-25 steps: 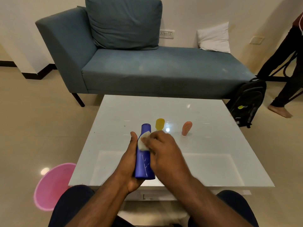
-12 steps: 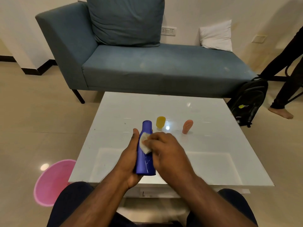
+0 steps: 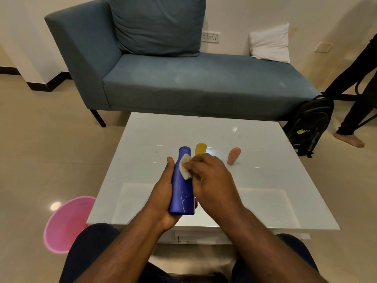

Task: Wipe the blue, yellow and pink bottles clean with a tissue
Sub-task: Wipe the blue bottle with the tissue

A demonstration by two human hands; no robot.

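My left hand grips the lower body of the blue bottle, held tilted above the near part of the white table. My right hand holds a folded white tissue and presses it against the bottle's upper side. The yellow bottle stands on the table just behind my hands, its lower part hidden by them. The pink bottle stands to its right, apart from my hands.
A blue sofa with a white cushion stands behind the table. A pink bin sits on the floor at the left. A black backpack leans at the right, beside a person's legs.
The tissue under my right hand has slid slightly along the upper part of the blue bottle. The view has shifted a little; the bottles on the table have not moved.
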